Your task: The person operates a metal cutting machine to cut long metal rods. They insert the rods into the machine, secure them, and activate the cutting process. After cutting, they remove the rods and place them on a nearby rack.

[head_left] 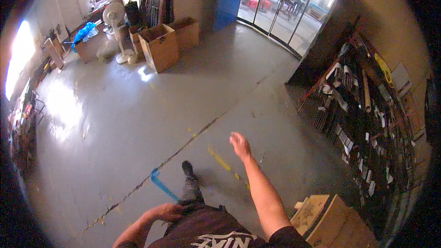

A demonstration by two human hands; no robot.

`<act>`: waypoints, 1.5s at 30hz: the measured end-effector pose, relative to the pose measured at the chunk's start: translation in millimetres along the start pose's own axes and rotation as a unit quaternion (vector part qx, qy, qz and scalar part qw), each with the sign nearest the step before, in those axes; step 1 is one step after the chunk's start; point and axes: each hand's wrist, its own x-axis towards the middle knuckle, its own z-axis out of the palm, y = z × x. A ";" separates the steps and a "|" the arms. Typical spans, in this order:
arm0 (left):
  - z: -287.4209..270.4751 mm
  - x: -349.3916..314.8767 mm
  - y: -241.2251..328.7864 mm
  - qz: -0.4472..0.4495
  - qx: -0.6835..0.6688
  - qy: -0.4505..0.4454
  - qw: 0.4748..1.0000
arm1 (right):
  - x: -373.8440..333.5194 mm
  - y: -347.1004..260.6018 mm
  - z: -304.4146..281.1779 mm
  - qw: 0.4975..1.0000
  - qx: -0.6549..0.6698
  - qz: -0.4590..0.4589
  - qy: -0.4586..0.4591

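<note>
My right hand [240, 145] swings out ahead of me over the grey floor, with its fingers loosely curled and nothing visible in them. Down at my waist, my left hand [169, 211] lies beside the dark clothing at my hip. Its fingers look stretched out, and I see no object in it. One dark shoe [188, 169] is stretched forward, close to a strip of blue tape [163, 186] on the floor.
At the right stands a rack [363, 105] crowded with long stock. A cardboard box [342, 225] is near my right side. Ahead are open cartons [159, 50], a white standing fan [118, 34] and glass doors [280, 9]. A crack [183, 147] crosses the floor [138, 115].
</note>
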 end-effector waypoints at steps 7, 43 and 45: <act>-243.3 114.8 35.7 0.012 0.013 0.008 1.000 | 195.1 53.9 -22.9 0.996 0.085 0.001 0.026; -1213.3 877.2 452.0 0.115 0.108 -0.084 0.984 | 1220.9 156.8 -384.0 0.967 -0.015 0.207 0.146; -1273.9 920.9 480.2 0.134 0.224 -0.087 0.961 | 1153.6 190.0 -388.4 0.926 -0.084 0.353 0.104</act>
